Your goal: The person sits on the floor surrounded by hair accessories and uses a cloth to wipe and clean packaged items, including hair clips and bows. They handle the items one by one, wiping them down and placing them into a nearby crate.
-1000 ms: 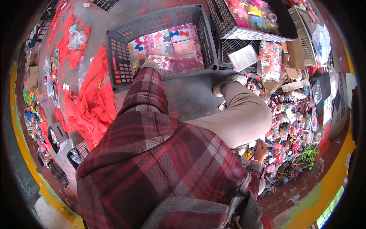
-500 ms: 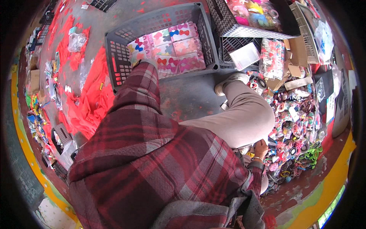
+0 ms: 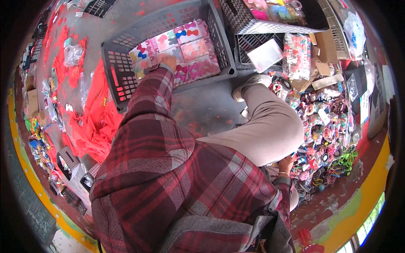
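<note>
My left hand [image 3: 169,62] reaches out of a red plaid sleeve into a grey plastic crate [image 3: 119,67]. It rests on clear flat packets of coloured hair bows [image 3: 192,46] that line the crate; its grip is hidden. My right hand [image 3: 286,162] is low beside my bent knee in beige trousers [image 3: 265,126]. It touches the edge of a heap of colourful hair ties and clips [image 3: 325,135], with its fingers mostly hidden.
A second grey crate [image 3: 253,25] of pink accessories stands behind, with a white box [image 3: 265,55] in front of it. Red fabric [image 3: 95,122] lies on the floor at left. Cardboard and bags crowd the right. A yellow painted strip [image 3: 371,177] runs along the floor edge.
My left arm has stretched farther forward, from the crate's near rim to the packets inside. My right hand stays by the heap.
</note>
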Action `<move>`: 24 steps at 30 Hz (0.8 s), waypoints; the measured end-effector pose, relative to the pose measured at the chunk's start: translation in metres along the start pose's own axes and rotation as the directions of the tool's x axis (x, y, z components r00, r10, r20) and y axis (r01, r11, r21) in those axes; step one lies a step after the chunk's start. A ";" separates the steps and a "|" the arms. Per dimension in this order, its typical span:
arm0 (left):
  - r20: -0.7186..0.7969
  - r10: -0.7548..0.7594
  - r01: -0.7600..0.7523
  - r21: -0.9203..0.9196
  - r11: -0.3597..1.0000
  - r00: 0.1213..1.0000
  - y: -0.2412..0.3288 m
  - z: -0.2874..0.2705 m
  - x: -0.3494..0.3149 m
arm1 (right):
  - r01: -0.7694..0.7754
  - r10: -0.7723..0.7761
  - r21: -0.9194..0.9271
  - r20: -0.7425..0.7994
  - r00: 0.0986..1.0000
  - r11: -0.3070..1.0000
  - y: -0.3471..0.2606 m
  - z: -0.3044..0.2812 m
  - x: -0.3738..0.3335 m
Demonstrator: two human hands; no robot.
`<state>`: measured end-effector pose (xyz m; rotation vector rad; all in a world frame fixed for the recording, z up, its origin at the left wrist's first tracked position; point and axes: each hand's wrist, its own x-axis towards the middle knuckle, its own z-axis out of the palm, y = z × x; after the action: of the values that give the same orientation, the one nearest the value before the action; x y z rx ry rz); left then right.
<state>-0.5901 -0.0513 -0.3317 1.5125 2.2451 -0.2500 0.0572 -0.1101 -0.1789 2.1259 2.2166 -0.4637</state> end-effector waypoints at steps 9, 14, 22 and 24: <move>0.401 0.179 -0.295 0.250 0.922 0.899 -0.051 0.021 0.045 | -0.180 0.186 -0.047 0.226 0.956 0.983 0.013 0.018 -0.011; 0.344 0.138 -0.229 0.238 0.944 0.929 -0.041 0.026 0.044 | -0.138 0.143 -0.042 0.164 0.976 0.990 0.035 0.037 -0.022; 0.253 0.029 -0.088 0.226 0.970 0.967 -0.045 0.044 0.039 | -0.048 0.056 -0.058 0.144 0.988 0.997 0.044 0.038 -0.003; 0.262 0.051 -0.115 0.238 0.965 0.964 -0.036 0.040 0.050 | -0.085 0.089 -0.033 0.131 0.987 0.996 0.040 0.037 -0.013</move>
<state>-0.6292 -0.0384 -0.3928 1.5936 1.9993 -0.6856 0.0910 -0.1305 -0.2193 2.1015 2.0393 -0.5496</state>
